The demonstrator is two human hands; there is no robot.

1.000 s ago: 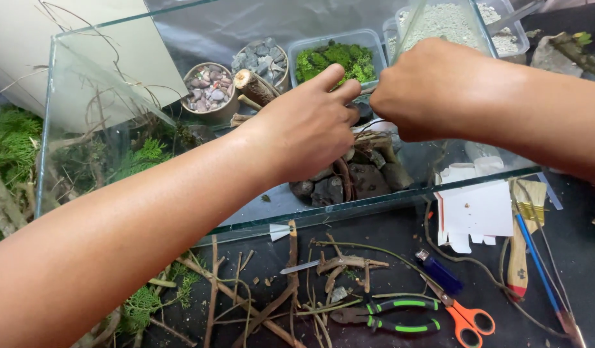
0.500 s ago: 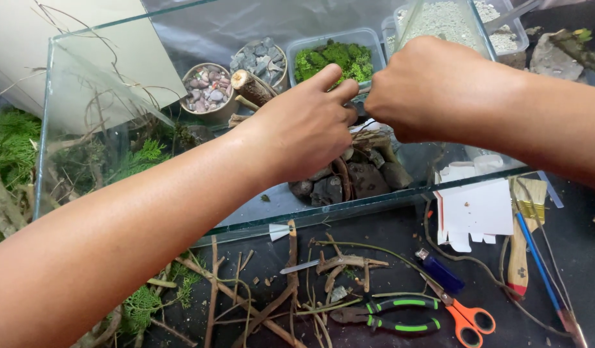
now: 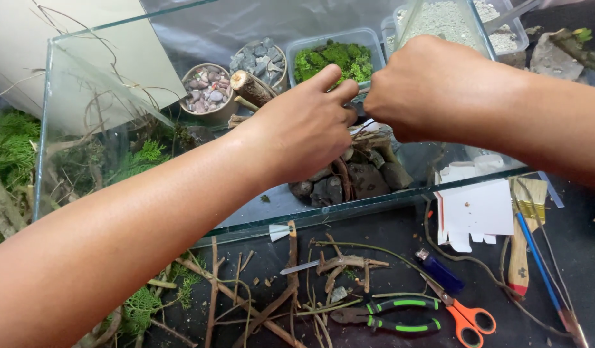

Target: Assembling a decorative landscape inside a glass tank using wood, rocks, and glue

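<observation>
both hands reach into the glass tank [image 3: 85, 84]. left hand [image 3: 304, 132] and right hand [image 3: 426, 90] meet over the dark rocks [image 3: 355, 177] and twigs near the tank's right end; whether their fingers grip anything cannot be told. scissors [image 3: 461, 316] lie near.

Hobby craft bench, terrarium or aquascape build. Evidence: open glass tank [image 3: 85, 129] on a dark table [image 3: 387, 232], dark stones [image 3: 355, 180] and a root stacked inside it. Supply tubs behind: green moss [image 3: 329, 58], pebbles [image 3: 204, 87], grey slate chips [image 3: 262, 55], pale sand [image 3: 439, 19]. Table litter: cut twigs [image 3: 278, 303], fern sprigs [image 3: 143, 309], green-handled pliers [image 3: 387, 316], orange scissors [image 3: 465, 316], brush [image 3: 523, 232], blue lighter [image 3: 439, 270]. Looks homemade, not industrial.
</observation>
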